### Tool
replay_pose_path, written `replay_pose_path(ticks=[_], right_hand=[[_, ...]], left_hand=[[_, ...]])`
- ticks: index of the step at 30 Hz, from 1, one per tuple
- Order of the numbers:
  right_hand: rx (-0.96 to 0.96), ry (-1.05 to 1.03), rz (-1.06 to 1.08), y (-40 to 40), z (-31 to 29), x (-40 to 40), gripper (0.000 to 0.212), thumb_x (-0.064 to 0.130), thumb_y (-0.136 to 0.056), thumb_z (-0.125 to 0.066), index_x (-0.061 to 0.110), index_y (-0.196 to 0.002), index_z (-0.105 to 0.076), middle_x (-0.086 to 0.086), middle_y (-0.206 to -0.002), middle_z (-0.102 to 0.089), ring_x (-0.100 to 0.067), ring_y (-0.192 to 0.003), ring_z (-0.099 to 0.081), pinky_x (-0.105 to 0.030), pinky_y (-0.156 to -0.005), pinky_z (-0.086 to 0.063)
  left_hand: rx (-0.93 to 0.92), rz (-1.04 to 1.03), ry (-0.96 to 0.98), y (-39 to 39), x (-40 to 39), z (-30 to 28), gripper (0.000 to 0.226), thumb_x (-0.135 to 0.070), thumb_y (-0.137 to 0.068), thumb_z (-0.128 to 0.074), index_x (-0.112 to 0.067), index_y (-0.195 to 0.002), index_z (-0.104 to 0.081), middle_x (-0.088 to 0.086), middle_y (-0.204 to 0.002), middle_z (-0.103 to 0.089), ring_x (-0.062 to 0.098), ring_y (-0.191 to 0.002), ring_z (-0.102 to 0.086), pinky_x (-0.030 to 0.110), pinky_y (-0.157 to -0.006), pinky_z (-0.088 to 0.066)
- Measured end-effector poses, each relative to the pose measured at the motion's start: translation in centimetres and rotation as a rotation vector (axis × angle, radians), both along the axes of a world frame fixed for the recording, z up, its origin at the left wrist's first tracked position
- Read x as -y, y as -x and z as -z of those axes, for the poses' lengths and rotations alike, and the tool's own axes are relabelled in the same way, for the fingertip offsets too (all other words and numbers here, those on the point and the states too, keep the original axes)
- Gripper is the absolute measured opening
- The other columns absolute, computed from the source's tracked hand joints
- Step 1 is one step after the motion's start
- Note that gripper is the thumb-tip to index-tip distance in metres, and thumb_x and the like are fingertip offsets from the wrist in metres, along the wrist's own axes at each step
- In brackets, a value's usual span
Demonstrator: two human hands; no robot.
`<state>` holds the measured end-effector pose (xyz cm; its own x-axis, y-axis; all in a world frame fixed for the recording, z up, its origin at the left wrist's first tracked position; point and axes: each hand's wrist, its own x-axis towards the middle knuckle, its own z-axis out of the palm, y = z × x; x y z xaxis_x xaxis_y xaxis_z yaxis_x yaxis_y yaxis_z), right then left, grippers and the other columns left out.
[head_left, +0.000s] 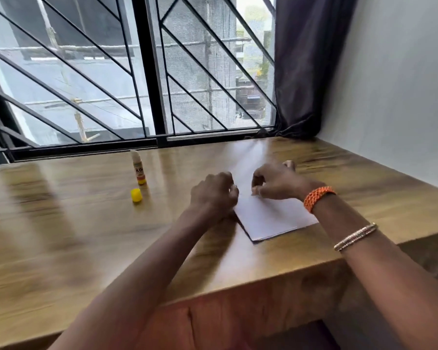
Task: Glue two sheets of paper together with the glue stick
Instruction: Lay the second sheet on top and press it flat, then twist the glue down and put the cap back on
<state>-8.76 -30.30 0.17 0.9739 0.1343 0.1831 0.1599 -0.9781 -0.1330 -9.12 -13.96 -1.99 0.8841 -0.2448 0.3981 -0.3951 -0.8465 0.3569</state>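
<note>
Two white paper sheets (pixel 271 218) lie stacked on the wooden table (pixel 86 236), their near corners slightly offset. My left hand (pixel 214 194) sits at the stack's left edge with fingers curled, thumb and fingertips pinching the top sheet. My right hand (pixel 276 181) is on the sheet's middle, fingers curled down and pinching the paper at its fingertips. The far part of the paper is washed out by glare. The glue stick (pixel 138 168) stands upright and uncapped to the left, away from both hands. Its yellow cap (pixel 136 195) lies just in front of it.
A barred window (pixel 147 72) runs along the table's far edge. A dark curtain (pixel 306 66) hangs at the back right corner beside a pale wall (pixel 395 97). The table's near edge (pixel 238 286) drops off under my forearms.
</note>
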Motion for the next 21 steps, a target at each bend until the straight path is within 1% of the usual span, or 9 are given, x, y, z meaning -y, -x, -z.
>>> replay_pose_path(ticks=[2, 4, 8, 10, 11, 13, 16, 18, 21], right_hand=[[0.050, -0.006, -0.040, -1.1, -0.6, -1.8, 0.017, 0.026, -0.086, -0.056, 0.020, -0.096, -0.069, 0.004, -0.102, -0.067, -0.015, -0.103, -0.052, -0.044, -0.097, -0.018], [0.114, -0.053, -0.120, -2.4, -1.0, -4.7, 0.020, 0.025, -0.086, -0.054, 0.020, -0.096, -0.070, 0.005, -0.102, -0.069, -0.016, -0.107, -0.053, -0.046, -0.099, -0.017], [0.134, -0.193, -0.273, -5.1, -0.9, -11.1, 0.023, 0.030, -0.087, -0.053, 0.022, -0.098, -0.072, 0.004, -0.105, -0.069, -0.018, -0.110, -0.054, -0.042, -0.090, -0.019], [0.101, -0.224, -0.283, -6.4, -0.5, -13.9, 0.024, 0.029, -0.088, -0.053, 0.022, -0.103, -0.071, 0.001, -0.111, -0.069, -0.020, -0.114, -0.053, -0.046, -0.097, -0.020], [0.083, -0.240, -0.275, -6.8, -0.1, -14.8, 0.024, 0.028, -0.089, -0.053, 0.023, -0.105, -0.070, 0.000, -0.114, -0.068, -0.022, -0.116, -0.052, -0.047, -0.101, -0.019], [0.045, -0.255, -0.258, -8.1, 0.5, -16.9, 0.026, 0.028, -0.090, -0.052, 0.024, -0.109, -0.069, -0.001, -0.120, -0.066, -0.023, -0.121, -0.050, -0.048, -0.104, -0.018], [-0.012, -0.202, -0.231, -8.9, 1.8, -17.8, 0.029, 0.028, -0.091, -0.048, 0.026, -0.116, -0.065, -0.003, -0.129, -0.060, -0.024, -0.128, -0.044, -0.050, -0.108, -0.015], [-0.009, -0.164, -0.244, -9.7, 2.2, -17.8, 0.031, 0.027, -0.092, -0.045, 0.027, -0.117, -0.064, -0.002, -0.132, -0.058, -0.022, -0.133, -0.040, -0.053, -0.111, -0.007], [0.034, -0.142, -0.271, -10.1, 2.9, -17.1, 0.031, 0.028, -0.092, -0.045, 0.031, -0.118, -0.063, -0.003, -0.142, -0.048, -0.019, -0.145, -0.019, -0.051, -0.110, 0.003]], left_hand=[[0.047, -0.033, 0.044, 0.0, -1.3, -0.6, 0.023, -0.031, -0.085, -0.047, -0.018, -0.095, -0.062, 0.011, -0.097, -0.068, 0.035, -0.092, -0.062, 0.033, -0.070, -0.041], [0.111, -0.108, 0.090, -0.4, -3.8, -1.4, 0.022, -0.031, -0.083, -0.047, -0.020, -0.091, -0.064, 0.010, -0.091, -0.069, 0.035, -0.088, -0.063, 0.032, -0.066, -0.040], [0.197, -0.328, 0.195, -1.7, -10.4, -1.7, 0.021, -0.030, -0.082, -0.048, -0.018, -0.087, -0.064, 0.014, -0.103, -0.068, 0.037, -0.092, -0.063, 0.034, -0.068, -0.043], [0.251, -0.418, 0.240, -2.7, -13.4, -1.1, 0.020, -0.027, -0.083, -0.049, -0.014, -0.092, -0.061, 0.012, -0.101, -0.067, 0.036, -0.094, -0.061, 0.036, -0.069, -0.045], [0.259, -0.454, 0.244, -3.3, -14.5, -0.7, 0.022, -0.028, -0.084, -0.050, -0.013, -0.097, -0.058, 0.012, -0.103, -0.065, 0.035, -0.099, -0.058, 0.038, -0.072, -0.045], [0.176, -0.514, 0.202, -4.9, -16.7, 0.2, 0.035, -0.034, -0.085, -0.054, -0.012, -0.111, -0.053, 0.012, -0.119, -0.056, 0.033, -0.115, -0.045, 0.041, -0.086, -0.041], [-0.033, -0.494, 0.153, -7.2, -17.8, 1.6, 0.053, -0.050, -0.083, -0.054, -0.017, -0.124, -0.052, 0.011, -0.144, -0.035, 0.030, -0.134, -0.022, 0.045, -0.105, -0.024], [-0.103, -0.473, 0.235, -9.0, -18.0, 1.6, 0.055, -0.058, -0.080, -0.054, -0.022, -0.122, -0.059, 0.011, -0.151, -0.028, 0.030, -0.141, -0.011, 0.047, -0.111, -0.013], [-0.165, -0.446, 0.370, -10.6, -18.2, 1.3, 0.047, -0.056, -0.078, -0.058, -0.024, -0.112, -0.067, 0.012, -0.150, -0.033, 0.028, -0.143, -0.009, 0.045, -0.114, -0.008]])
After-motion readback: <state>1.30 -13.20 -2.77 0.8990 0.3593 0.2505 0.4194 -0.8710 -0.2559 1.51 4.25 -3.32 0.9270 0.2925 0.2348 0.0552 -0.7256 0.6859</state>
